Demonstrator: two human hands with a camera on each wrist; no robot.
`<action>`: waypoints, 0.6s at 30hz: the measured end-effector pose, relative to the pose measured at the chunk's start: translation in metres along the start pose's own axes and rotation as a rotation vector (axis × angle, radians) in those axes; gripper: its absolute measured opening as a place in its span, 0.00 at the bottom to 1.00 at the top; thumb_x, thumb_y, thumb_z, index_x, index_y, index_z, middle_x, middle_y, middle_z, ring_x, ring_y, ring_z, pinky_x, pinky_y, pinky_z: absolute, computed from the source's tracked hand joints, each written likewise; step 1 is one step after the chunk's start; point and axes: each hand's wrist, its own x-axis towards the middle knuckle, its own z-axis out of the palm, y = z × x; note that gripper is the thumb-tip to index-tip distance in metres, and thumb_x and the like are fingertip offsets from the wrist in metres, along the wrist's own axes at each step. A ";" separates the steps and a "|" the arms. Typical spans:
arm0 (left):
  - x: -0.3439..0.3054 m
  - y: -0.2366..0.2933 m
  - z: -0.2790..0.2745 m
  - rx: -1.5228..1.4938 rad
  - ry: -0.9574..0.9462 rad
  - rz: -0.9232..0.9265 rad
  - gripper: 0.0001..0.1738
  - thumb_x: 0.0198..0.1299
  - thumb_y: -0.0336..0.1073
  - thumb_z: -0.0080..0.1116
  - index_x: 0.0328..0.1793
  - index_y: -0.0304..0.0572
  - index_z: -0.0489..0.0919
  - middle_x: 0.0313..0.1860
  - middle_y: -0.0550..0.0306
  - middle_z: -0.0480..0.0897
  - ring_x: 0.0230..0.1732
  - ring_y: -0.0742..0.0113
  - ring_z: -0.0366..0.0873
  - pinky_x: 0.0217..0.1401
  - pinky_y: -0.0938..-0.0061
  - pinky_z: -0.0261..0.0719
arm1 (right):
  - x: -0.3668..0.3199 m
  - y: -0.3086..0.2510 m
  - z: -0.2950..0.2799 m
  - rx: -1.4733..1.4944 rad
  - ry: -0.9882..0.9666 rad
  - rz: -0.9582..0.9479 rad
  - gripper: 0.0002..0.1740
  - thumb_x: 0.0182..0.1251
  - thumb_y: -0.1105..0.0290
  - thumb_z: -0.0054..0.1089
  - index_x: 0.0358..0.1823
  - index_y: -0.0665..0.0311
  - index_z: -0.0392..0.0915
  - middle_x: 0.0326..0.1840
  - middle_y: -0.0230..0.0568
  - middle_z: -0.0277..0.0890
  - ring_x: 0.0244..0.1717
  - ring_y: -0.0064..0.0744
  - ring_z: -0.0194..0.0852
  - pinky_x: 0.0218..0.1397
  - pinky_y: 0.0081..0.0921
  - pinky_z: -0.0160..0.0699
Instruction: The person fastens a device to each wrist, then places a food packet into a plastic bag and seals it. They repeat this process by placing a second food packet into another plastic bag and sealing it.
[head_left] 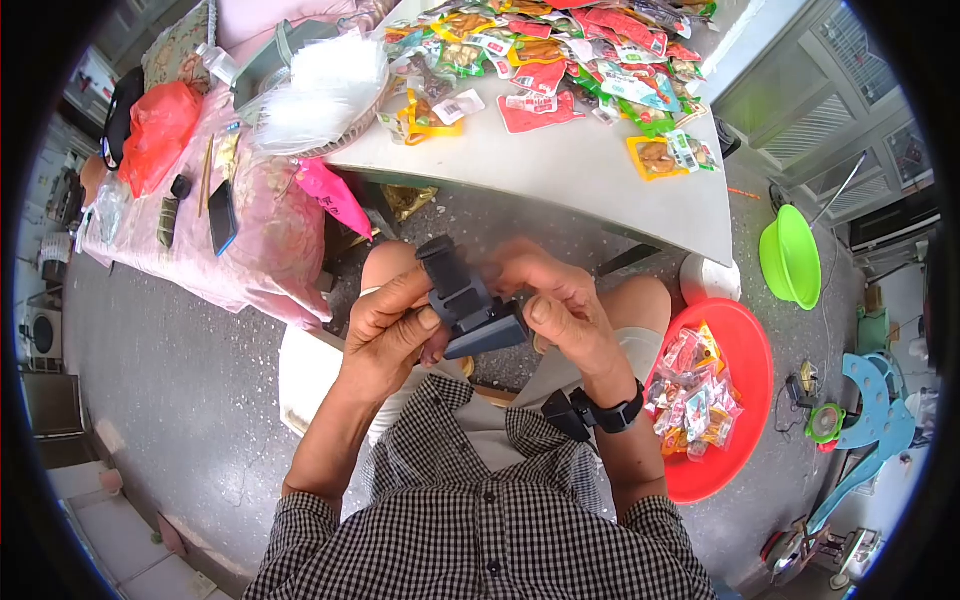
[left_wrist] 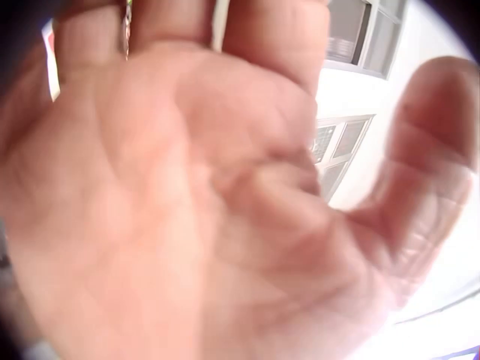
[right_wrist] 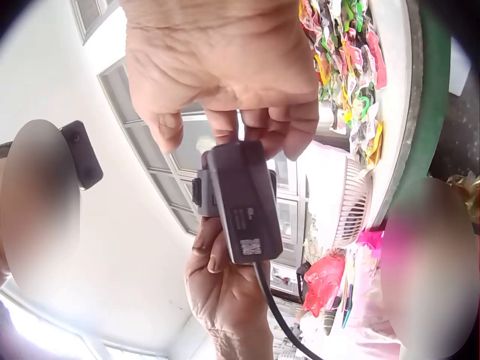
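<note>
Between both hands, over the lap, is a small black wrist-camera unit [head_left: 465, 300] with a boxy body and a strap. My left hand [head_left: 385, 325] grips it from the left, thumb and fingers against its side. In the right wrist view the unit [right_wrist: 244, 206] shows a label and a trailing cable, with the left hand [right_wrist: 229, 300] below. My right hand [head_left: 565, 305] is at its other side, thumb spread away, fingers blurred at the strap end. An open palm [left_wrist: 165, 195] fills the left wrist view. Another black camera [head_left: 575, 412] is strapped on the right wrist.
Ahead, a white table [head_left: 560, 170] bears many coloured snack packets [head_left: 600, 50] and a basket of clear bags [head_left: 325, 90]. A red basin [head_left: 755, 400] with packets stands at the right, a green basin [head_left: 790, 258] beyond. A pink-covered bed [head_left: 265, 260] lies at the left.
</note>
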 end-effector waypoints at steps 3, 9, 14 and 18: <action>0.002 0.001 -0.001 -0.286 0.097 -0.132 0.25 0.57 0.24 0.53 0.63 0.27 0.67 0.54 0.34 0.75 0.15 0.81 0.67 0.13 0.91 0.63 | 0.002 0.010 0.003 -0.070 -0.074 -0.001 0.27 0.64 0.49 0.51 0.46 0.71 0.75 0.39 0.40 0.66 0.41 0.30 0.71 0.45 0.25 0.70; 0.004 0.002 -0.006 -0.554 0.167 -0.196 0.24 0.58 0.21 0.48 0.63 0.26 0.66 0.55 0.26 0.72 0.15 0.84 0.67 0.12 0.91 0.66 | -0.001 0.028 0.014 -0.033 -0.056 -0.059 0.27 0.60 0.48 0.55 0.41 0.70 0.75 0.39 0.44 0.63 0.40 0.33 0.65 0.45 0.27 0.64; 0.008 -0.008 -0.008 0.008 0.062 -0.003 0.23 0.54 0.23 0.51 0.59 0.31 0.73 0.54 0.39 0.77 0.27 0.73 0.75 0.26 0.82 0.75 | -0.007 0.020 0.021 -0.176 0.007 -0.117 0.23 0.59 0.53 0.59 0.35 0.70 0.74 0.37 0.42 0.64 0.41 0.35 0.65 0.45 0.28 0.64; 0.021 -0.002 -0.010 1.186 -0.309 0.489 0.27 0.47 0.26 0.57 0.59 0.42 0.76 0.55 0.53 0.79 0.43 0.57 0.78 0.41 0.69 0.77 | -0.014 0.020 0.031 -0.167 0.063 -0.043 0.16 0.61 0.61 0.60 0.33 0.71 0.75 0.38 0.41 0.67 0.40 0.33 0.67 0.43 0.26 0.66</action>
